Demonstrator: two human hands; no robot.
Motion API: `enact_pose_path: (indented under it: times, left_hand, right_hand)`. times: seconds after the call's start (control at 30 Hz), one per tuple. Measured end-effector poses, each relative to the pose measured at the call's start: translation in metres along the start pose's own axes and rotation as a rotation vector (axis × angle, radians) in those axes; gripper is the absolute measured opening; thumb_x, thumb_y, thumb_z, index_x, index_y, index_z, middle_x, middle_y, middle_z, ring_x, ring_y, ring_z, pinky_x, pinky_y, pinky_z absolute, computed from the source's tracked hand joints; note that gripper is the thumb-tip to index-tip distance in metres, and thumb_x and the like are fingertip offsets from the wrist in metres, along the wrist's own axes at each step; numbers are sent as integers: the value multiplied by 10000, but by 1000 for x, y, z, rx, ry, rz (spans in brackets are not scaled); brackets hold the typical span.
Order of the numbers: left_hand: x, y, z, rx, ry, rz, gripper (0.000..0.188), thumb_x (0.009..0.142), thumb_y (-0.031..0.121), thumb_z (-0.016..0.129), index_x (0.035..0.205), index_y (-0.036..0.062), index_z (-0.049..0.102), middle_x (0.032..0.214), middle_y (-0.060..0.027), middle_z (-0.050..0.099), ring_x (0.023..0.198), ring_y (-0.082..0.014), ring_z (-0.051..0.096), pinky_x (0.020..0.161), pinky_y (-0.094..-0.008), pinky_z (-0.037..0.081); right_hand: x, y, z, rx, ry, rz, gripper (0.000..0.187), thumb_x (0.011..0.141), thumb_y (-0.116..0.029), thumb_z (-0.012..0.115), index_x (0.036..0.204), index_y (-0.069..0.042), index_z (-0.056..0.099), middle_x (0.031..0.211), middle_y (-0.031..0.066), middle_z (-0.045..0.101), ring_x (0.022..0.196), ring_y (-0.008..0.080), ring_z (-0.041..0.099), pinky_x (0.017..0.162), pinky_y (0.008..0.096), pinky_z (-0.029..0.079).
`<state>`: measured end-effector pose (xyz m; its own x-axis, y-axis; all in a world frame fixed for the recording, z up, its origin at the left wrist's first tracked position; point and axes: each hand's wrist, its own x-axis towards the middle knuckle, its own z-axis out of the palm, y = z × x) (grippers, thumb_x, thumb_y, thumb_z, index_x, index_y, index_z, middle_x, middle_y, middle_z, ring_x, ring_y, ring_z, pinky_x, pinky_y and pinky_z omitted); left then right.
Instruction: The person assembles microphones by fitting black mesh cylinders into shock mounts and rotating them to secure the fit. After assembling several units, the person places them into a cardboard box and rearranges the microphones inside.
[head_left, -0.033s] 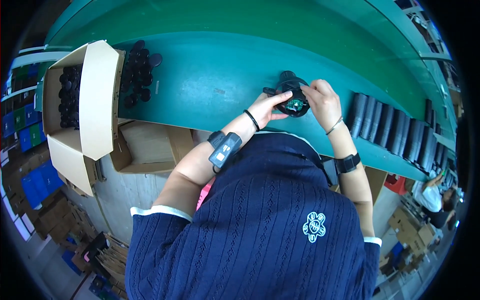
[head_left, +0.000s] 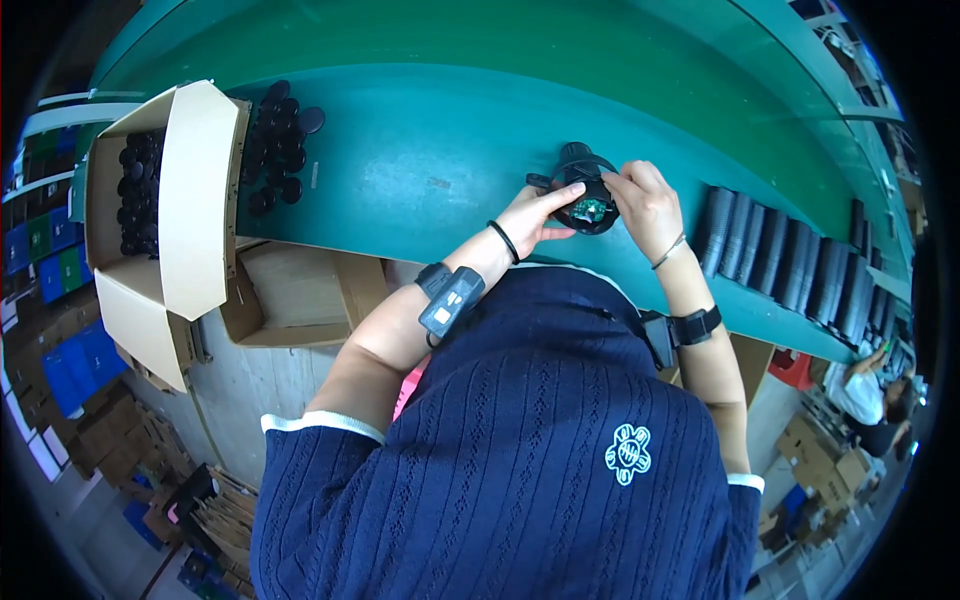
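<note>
Black plastic is showing between two hands: the left hand [head_left: 537,212] is clamping the device [head_left: 592,168] over the table [head_left: 420,140], presumably steadying it, while the right hand [head_left: 650,203] is touching its side (whether gripping, one cannot tell).

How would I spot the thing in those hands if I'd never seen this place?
Find the green workbench. Near its front edge, the left hand and right hand meet at a black housing. Unlike the black discs to the left and black stacks to the right, it shows a green circuit board.
</note>
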<state>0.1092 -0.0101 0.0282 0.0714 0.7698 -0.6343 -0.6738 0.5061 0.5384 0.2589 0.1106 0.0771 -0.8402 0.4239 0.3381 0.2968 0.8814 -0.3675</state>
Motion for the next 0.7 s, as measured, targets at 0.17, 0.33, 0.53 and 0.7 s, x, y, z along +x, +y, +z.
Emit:
enact_pose_path:
  times: [0.17,0.33,0.53,0.7]
  left_hand:
    - [4,-14,2,-82,-161,330,829,769,141,752,1404,87,221,1164,-85,522,1068,-177,540,925,-390,464]
    - [9,-22,1,46,-12,367,895,705,110,797,1398,64,234,1162,-106,520,1047,-198,549,889,-365,483]
    - [3,-12,9,226,89,359,942,620,143,859,1359,12,290,1141,-110,548,1056,-188,544,890,-325,470]
    - [3,-14,8,255,102,386,956,591,161,874,1344,6,307,1137,-115,559,1028,-198,569,874,-335,484]
  right_hand:
    - [-8,4,3,-102,-64,-137,207,683,-24,681,886,-38,644,779,58,543,713,212,586,572,320,492]
    - [-21,12,7,-188,-71,-254,230,674,-65,644,902,-40,636,809,57,547,719,200,593,563,303,497]
    - [-32,11,13,-11,3,-184,192,693,-15,635,884,-27,622,800,84,564,695,229,600,572,315,492]
    - [-28,-5,7,454,-92,258,132,729,17,621,852,-29,607,791,111,555,707,288,589,594,352,482]
